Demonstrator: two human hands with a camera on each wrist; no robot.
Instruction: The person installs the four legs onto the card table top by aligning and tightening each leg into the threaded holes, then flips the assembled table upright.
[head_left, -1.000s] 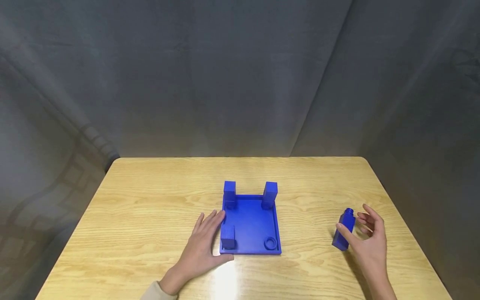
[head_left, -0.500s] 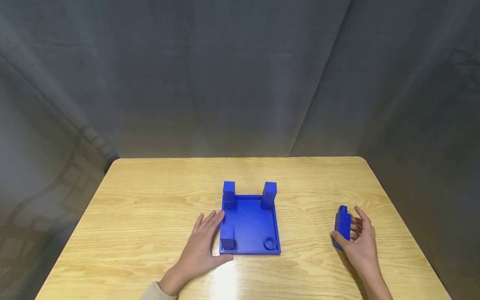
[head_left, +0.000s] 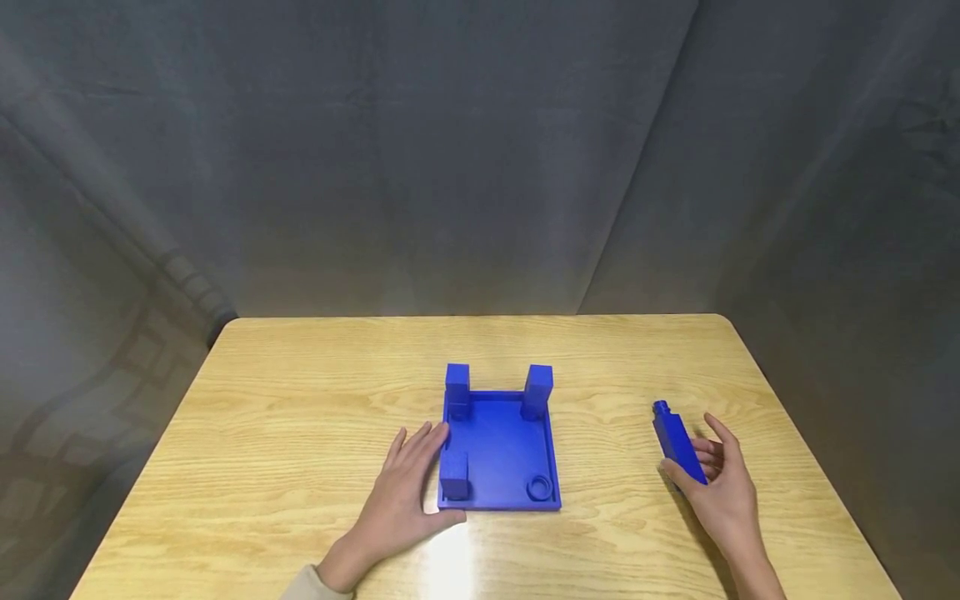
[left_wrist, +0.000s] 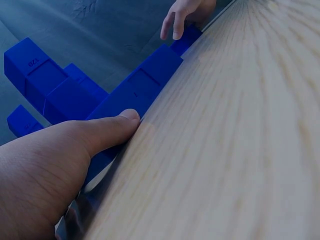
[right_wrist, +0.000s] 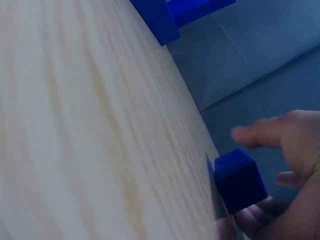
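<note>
The right hand (head_left: pixel 720 492) holds a blue peg (head_left: pixel 679 443) at the right side of the counter (head_left: pixel 300 392), well apart from the blue tray (head_left: pixel 501 454). The thumb lies against the peg's near left face and the loosely curled fingers sit behind it. The peg leans up and to the left, its round stud uppermost. The left hand (head_left: pixel 405 492) rests flat on the counter, fingers straight, against the tray's left edge; it grips nothing.

Count: one tray, one loose peg, and three square blocks standing in the tray. One block (head_left: pixel 457 389) stands at the far left corner, one (head_left: pixel 538 390) at the far right corner, and one (head_left: pixel 454 475) at the near left corner. One round socket (head_left: pixel 538 487) shows at the near right corner.

The left wrist view shows the left thumb (left_wrist: pixel 112 131) touching the tray wall (left_wrist: pixel 142 92), a contact less plain from the head view. The right wrist view shows the peg's square base (right_wrist: pixel 240 182) close to the counter; whether it touches appears uncertain because of blur.
</note>
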